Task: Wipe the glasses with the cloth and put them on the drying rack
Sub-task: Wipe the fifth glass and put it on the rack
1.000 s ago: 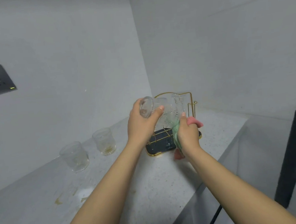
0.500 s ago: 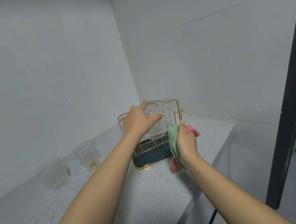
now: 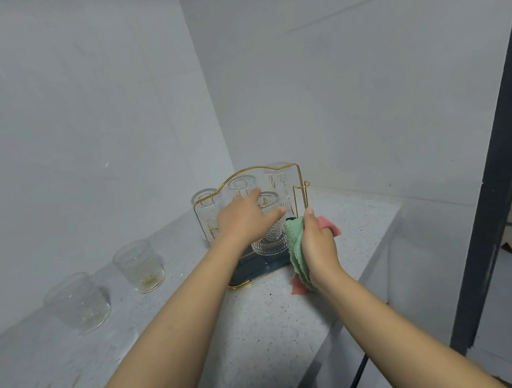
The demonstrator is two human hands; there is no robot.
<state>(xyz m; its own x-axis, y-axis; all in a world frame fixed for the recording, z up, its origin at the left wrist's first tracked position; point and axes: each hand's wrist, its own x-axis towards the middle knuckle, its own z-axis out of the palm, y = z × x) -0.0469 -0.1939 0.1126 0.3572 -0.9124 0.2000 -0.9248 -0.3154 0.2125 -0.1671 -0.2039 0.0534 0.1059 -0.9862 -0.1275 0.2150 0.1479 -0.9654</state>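
Left hand (image 3: 244, 218) now off top of upturned glass (image 3: 269, 223) on drying rack (image 3: 257, 265), fingers loosely spread against its side. Right hand (image 3: 317, 244) still clutching cloth (image 3: 295, 240) beside rack. Two glasses (image 3: 138, 269) waiting on desk (image 3: 261, 324).

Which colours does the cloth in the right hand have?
The cloth is green and pink; the head view shows it in the right hand.

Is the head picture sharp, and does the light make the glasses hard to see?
Head view: dim, even light, no glare; the glasses on the rack blend into the grey wall; the left hand looks slightly soft; wide-angle bending tilts the dark frame at right.
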